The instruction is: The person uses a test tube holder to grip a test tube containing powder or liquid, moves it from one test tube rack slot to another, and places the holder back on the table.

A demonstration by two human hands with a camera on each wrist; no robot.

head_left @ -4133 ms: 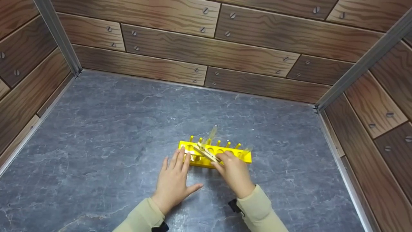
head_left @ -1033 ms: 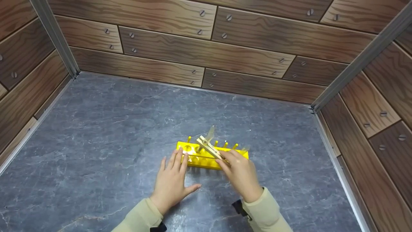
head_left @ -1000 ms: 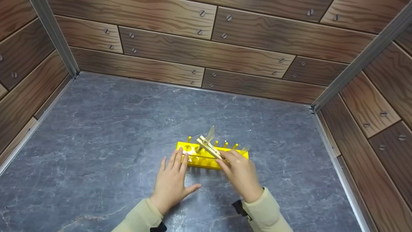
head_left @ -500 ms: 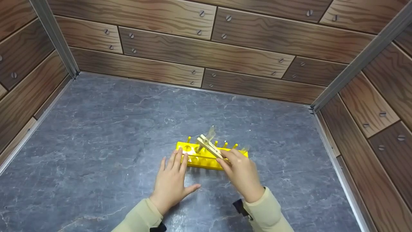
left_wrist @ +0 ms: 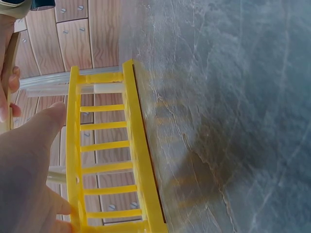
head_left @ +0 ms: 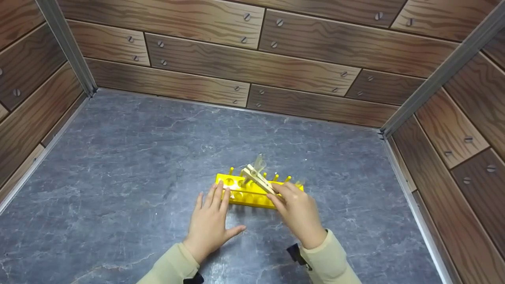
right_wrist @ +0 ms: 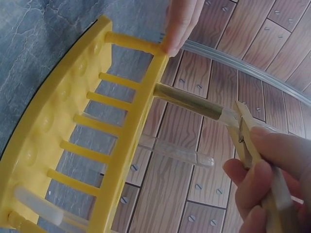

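A yellow test tube rack (head_left: 252, 200) with two rows of holes stands on the table. My left hand (head_left: 211, 225) rests with straight, spread fingers on its left end. With curled fingers my right hand (head_left: 300, 213) grips a wooden test tube clamp (head_left: 260, 182), angled over the rack. In the right wrist view its jaws hold a clear test tube (right_wrist: 192, 102) near the upper end; dark brownish material fills much of the tube's lower part. The tube's bottom end is right at a rack hole close to the left fingertips.
A second clear test tube (right_wrist: 177, 153) rises from the rack's middle in the right wrist view. Another tube (right_wrist: 41, 204), whitish at its bottom, stands at the right end. Thin yellow pegs (head_left: 288, 179) line the rear. Wood-patterned walls (head_left: 252, 63) enclose the table.
Since the earliest frame the clamp and its tube have risen over the rack, and the right hand has shifted slightly right. The left hand stays on the rack's end.
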